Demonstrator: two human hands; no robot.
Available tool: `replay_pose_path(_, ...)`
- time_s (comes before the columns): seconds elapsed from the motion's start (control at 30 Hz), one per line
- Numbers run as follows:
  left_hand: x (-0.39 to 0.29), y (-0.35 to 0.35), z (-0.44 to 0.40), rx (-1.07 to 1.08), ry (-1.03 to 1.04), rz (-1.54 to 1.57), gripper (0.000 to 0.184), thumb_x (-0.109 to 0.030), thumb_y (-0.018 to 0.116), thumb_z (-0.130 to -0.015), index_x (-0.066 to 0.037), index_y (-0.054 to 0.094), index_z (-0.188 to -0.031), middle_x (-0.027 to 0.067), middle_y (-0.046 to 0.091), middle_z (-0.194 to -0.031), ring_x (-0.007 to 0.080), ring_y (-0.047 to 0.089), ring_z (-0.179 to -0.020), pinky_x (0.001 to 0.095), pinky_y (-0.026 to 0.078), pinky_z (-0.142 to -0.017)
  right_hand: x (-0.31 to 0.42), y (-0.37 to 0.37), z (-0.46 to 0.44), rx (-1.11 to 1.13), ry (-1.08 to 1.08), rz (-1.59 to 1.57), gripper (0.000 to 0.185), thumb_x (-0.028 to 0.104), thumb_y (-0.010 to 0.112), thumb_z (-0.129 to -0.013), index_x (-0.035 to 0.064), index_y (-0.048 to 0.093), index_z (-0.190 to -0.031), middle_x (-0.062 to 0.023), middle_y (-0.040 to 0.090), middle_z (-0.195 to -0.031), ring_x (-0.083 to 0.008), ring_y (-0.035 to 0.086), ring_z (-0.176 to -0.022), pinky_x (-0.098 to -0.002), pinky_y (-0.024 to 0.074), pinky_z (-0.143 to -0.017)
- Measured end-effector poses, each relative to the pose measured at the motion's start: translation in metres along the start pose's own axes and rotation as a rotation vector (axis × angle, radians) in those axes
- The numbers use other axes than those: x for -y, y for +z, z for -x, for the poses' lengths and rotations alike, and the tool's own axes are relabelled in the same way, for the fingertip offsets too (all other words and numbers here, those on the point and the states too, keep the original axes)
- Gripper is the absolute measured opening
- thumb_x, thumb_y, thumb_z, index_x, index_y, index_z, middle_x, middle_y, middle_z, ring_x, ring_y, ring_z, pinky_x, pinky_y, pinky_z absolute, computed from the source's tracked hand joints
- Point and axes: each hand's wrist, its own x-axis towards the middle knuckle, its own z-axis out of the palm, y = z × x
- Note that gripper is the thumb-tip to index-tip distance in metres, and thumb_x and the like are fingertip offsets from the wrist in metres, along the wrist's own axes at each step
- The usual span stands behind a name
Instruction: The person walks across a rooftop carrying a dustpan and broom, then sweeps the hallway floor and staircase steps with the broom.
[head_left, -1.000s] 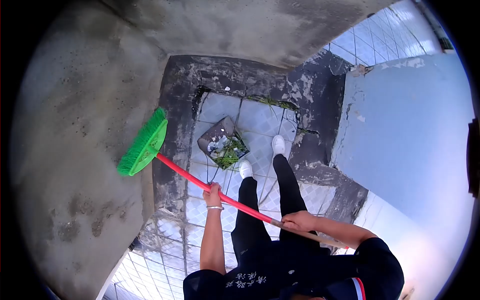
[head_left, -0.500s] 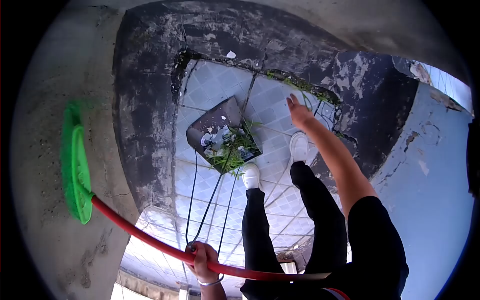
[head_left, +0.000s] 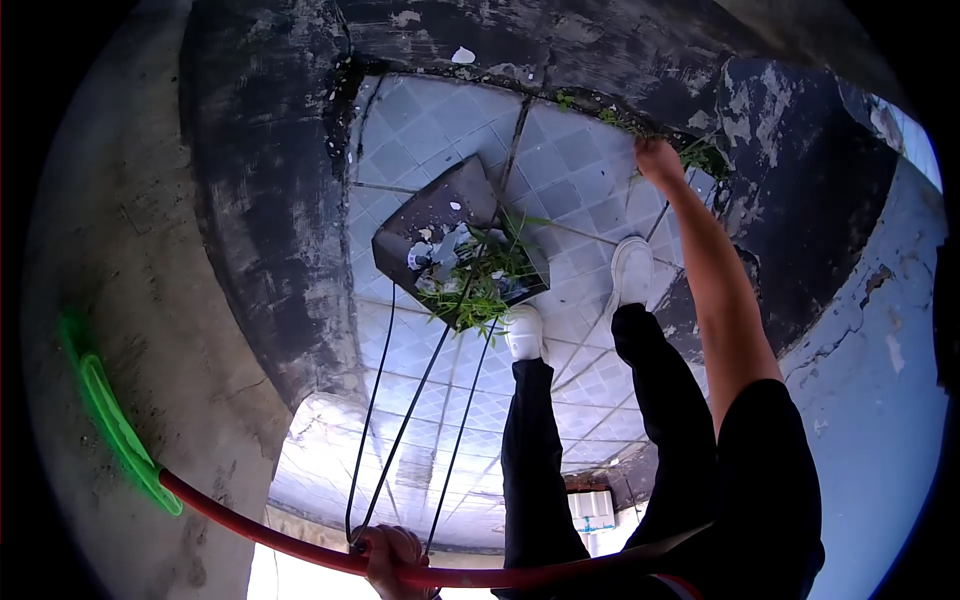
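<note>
My left hand (head_left: 392, 562), low in the view, is wrapped round the red pole (head_left: 270, 535) of a broom with green bristles (head_left: 110, 420) at the far left. Thin dark rods run from this hand up to a dustpan (head_left: 430, 215), which holds green weeds (head_left: 485, 275) and scraps of litter. My right hand (head_left: 658, 160) reaches down to the weeds (head_left: 700, 155) along the edge of the tiles. Its fingers are closed at the plants; what lies between them is too small to make out.
Pale tiles (head_left: 570, 170) cover the ground, bordered by a dark, peeling wall base (head_left: 270, 200). White shoes (head_left: 632, 270) stand beside the dustpan. A pale blue wall (head_left: 860, 400) is at the right, and a grey wall (head_left: 130, 250) at the left.
My right hand has left the broom pole and reached up to the weeds, its fingers closing. The broom head has swung down and left; my left hand is lower, and the view is closer.
</note>
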Motion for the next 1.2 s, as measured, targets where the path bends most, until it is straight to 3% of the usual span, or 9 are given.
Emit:
replay_pose_path(0.2,-0.003,-0.003,-0.005,0.054,-0.142,-0.046,0.018,-0.012,0.033,-0.078,-0.006,0.034,-0.061,0.002,0.032,-0.042,0.007,0.023,-0.031,0.0199,0.018,-0.028,0.015,0.014,0.02,-0.273,-0.1,-0.361,0.037,0.03,0.034,-0.076,0.0,0.053,-0.07,-0.0188,0.053,-0.066,-0.0346,0.051,-0.064,-0.039,0.0391,-0.06)
replay_pose_path(0.33,0.006,-0.011,-0.008,0.028,-0.092,-0.05,0.018,-0.012,0.036,-0.075,-0.006,0.035,-0.058,0.0025,0.033,-0.041,0.0081,0.024,-0.031,0.0205,0.02,-0.03,0.036,-0.025,0.104,-0.197,-0.122,-0.788,0.034,0.028,0.04,-0.079,-0.0003,0.044,-0.061,-0.0072,0.036,-0.048,-0.0122,0.03,-0.047,-0.0276,0.0301,-0.045)
replay_pose_path(0.47,0.003,0.0,-0.01,-0.016,-0.082,0.024,0.015,-0.005,0.043,-0.071,-0.004,0.04,-0.057,0.0056,0.04,-0.041,0.0091,0.031,-0.031,0.0196,0.023,-0.031,0.069,-0.051,0.191,-0.156,-0.349,-0.731,0.031,0.026,0.035,-0.081,0.0018,0.041,-0.063,-0.0092,0.037,-0.049,-0.0195,0.038,-0.045,-0.0302,0.0331,-0.045)
replay_pose_path(0.63,0.003,0.004,-0.016,0.009,-0.086,-0.01,0.012,-0.008,0.043,-0.07,-0.004,0.041,-0.059,0.0048,0.039,-0.042,0.0099,0.032,-0.035,0.0209,0.024,-0.035,0.139,0.009,0.271,0.11,-0.632,-0.601,0.019,0.025,0.044,-0.077,0.007,0.043,-0.07,-0.0133,0.047,-0.059,-0.0327,0.049,-0.057,-0.0375,0.0383,-0.046)
replay_pose_path(0.8,0.003,0.009,-0.018,0.008,-0.076,-0.019,0.01,-0.007,0.043,-0.071,-0.002,0.041,-0.063,0.0045,0.039,-0.044,0.0094,0.033,-0.037,0.0207,0.025,-0.036,0.163,0.094,0.259,0.288,-0.523,-0.44,0.046,0.024,0.048,-0.074,0.0092,0.028,-0.113,-0.0178,0.029,-0.117,-0.036,0.042,-0.095,-0.0388,0.0398,-0.072)
replay_pose_path(0.93,0.005,0.007,-0.021,0.092,-0.026,0.013,0.009,-0.008,0.044,-0.071,-0.001,0.042,-0.065,0.0036,0.041,-0.046,0.0084,0.034,-0.04,0.0201,0.026,-0.038,0.151,0.04,0.28,0.147,-0.696,-0.472,0.034,0.016,0.045,-0.074,0.0062,0.039,-0.106,-0.0165,0.045,-0.103,-0.0339,0.048,-0.082,-0.038,0.0413,-0.064)
replay_pose_path(1.03,0.01,0.006,-0.022,0.121,0.025,0.03,0.012,-0.012,0.044,-0.071,-0.003,0.042,-0.063,0.003,0.04,-0.047,0.0087,0.034,-0.039,0.0202,0.026,-0.036,0.116,-0.05,0.328,0.858,-0.281,-0.484,0.031,0.033,0.049,-0.074,0.0035,0.058,-0.07,-0.007,0.058,-0.067,-0.0161,0.055,-0.06,-0.0277,0.041,-0.053)
replay_pose_path(1.13,0.021,0.007,-0.025,0.174,0.104,0.069,0.012,-0.013,0.045,-0.071,-0.004,0.042,-0.062,0.0026,0.04,-0.048,0.0091,0.033,-0.039,0.0198,0.027,-0.035,0.076,-0.116,0.393,1.328,-0.067,-0.689,0.053,0.05,0.034,-0.077,0.0033,0.056,-0.087,-0.003,0.058,-0.073,-0.0122,0.054,-0.067,-0.0247,0.0423,-0.058)
replay_pose_path(1.2,0.024,0.008,-0.027,0.125,0.06,0.124,0.007,-0.006,0.044,-0.069,-0.002,0.043,-0.064,0.0029,0.042,-0.047,0.0097,0.038,-0.038,0.0212,0.029,-0.033,0.073,-0.152,0.438,1.244,-0.117,-0.65,0.048,0.048,0.039,-0.075,0.0055,0.053,-0.09,-0.0068,0.058,-0.072,-0.0166,0.055,-0.067,-0.0293,0.0428,-0.059)
